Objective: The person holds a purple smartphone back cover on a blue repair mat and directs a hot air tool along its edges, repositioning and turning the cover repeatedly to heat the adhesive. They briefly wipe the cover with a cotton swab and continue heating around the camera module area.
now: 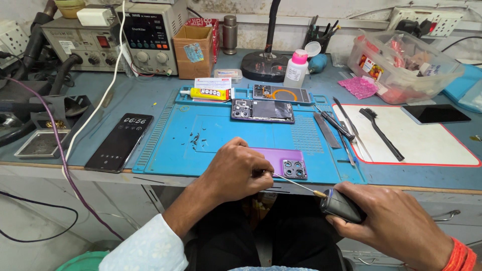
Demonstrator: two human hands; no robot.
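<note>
Left hand (236, 170) rests curled on the near edge of the blue mat (170, 145), fingers drawn together; it covers the left end of the purple back cover (281, 158) and appears to pinch the tip of the tool shaft, though the contact point is hidden under the fingers. Right hand (396, 226) sits at 4 o'clock from the left, off the bench edge, clamped around the dark handle of the screwdriver (341, 205). The thin shaft runs from the handle toward 10 o'clock, up to the left hand.

The cover lies face down at the mat's near edge, its camera block at the right end, just at 3 o'clock from the left hand.

At 12 o'clock from the cover lies an opened phone (262, 110), internals showing. Beyond it, a glue tube (207, 94) lies on the mat's far rail. At 9 o'clock from the left hand, off the mat, a black phone (119, 142) lies with its screen lit. At 2 o'clock from the cover, tweezers (335, 126) lie at the mat's right edge, and a black brush (381, 133) lies on a white pad (432, 145).
</note>
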